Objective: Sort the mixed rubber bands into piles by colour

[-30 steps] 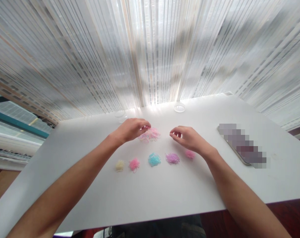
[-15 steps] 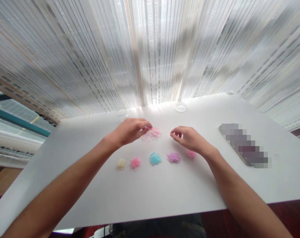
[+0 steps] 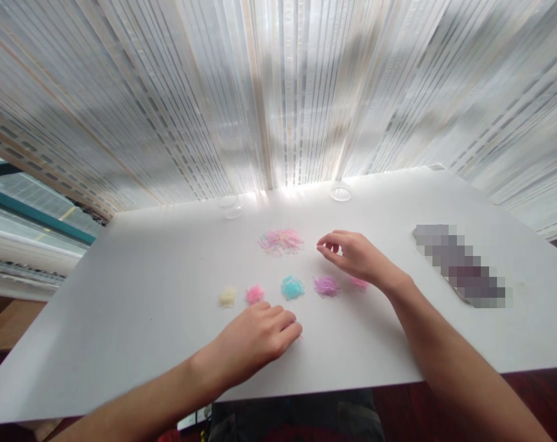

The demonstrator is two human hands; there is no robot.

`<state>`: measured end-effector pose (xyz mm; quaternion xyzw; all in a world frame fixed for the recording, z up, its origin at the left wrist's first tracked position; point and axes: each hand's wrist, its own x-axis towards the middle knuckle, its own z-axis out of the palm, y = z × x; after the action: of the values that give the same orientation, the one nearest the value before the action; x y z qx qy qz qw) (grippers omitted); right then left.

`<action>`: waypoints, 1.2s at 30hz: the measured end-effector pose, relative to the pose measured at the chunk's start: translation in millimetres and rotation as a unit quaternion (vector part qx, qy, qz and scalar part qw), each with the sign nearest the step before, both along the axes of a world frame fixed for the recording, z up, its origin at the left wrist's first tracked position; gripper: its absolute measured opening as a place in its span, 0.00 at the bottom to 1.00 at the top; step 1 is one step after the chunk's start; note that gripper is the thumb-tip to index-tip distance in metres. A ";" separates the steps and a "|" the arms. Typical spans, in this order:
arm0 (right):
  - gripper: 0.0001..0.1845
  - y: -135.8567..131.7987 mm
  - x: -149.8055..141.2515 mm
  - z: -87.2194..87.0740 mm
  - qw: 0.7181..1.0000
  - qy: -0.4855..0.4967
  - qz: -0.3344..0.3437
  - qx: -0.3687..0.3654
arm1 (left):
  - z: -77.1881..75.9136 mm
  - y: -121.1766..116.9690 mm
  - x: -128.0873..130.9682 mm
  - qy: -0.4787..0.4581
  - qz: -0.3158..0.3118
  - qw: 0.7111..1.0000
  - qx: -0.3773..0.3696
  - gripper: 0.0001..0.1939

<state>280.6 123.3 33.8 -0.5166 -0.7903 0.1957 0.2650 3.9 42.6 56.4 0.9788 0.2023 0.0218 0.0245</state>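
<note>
My left hand [image 3: 264, 331] is low over the near part of the white table [image 3: 167, 270], fingers closed; a faint pinkish bit of rubber band shows by the fingertips. Just beyond it lies a small pink pile [image 3: 255, 294] of thin bands. My right hand [image 3: 347, 252] hovers right of the mixed pile of small rubber bands [image 3: 282, 241], thumb and forefinger pinched close; whatever is between them is too small to make out. Under its wrist a second pink pile [image 3: 359, 283] is partly covered. Yellow [image 3: 226, 298], turquoise [image 3: 292, 287] and purple [image 3: 326, 286] piles complete the row.
Clear round dishes or lids [image 3: 341, 193] stand at the table's back edge, with others [image 3: 232, 212] further left. A phone, its screen blurred [image 3: 460, 264], lies on the right. Pale striped curtains [image 3: 278, 92] hang behind the table.
My left hand has left the mixed pile and come toward me, to the near side of the row. My right hand has stayed almost in place.
</note>
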 end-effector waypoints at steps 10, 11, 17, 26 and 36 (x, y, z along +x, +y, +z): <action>0.04 -14.4 -27.8 -6.9 0.992 -0.010 0.122 0.031 | -9.1 -12.5 3.7 -0.004 0.006 0.999 0.038 0.05; 0.03 -15.4 -29.9 -7.5 0.991 -0.015 0.127 0.030 | -8.6 -13.0 3.3 -0.011 0.008 0.999 0.038 0.05; 0.02 -18.6 -37.2 -8.9 0.988 -0.044 0.143 0.031 | 1.7 -14.1 -1.7 -0.040 0.009 0.999 0.013 0.07; 0.03 -19.4 -41.9 -5.5 0.986 -0.065 0.153 0.027 | 22.7 23.8 -19.9 -0.176 0.087 0.980 -0.011 0.07; 0.08 -19.1 -44.1 -5.9 0.984 -0.076 0.159 0.015 | 9.1 53.9 -22.6 -0.297 0.195 0.933 -0.065 0.07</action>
<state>236.4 104.3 28.0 -0.3934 -0.8832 0.1839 0.1773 -18.7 96.5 65.4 0.8654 0.3735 0.3024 0.1421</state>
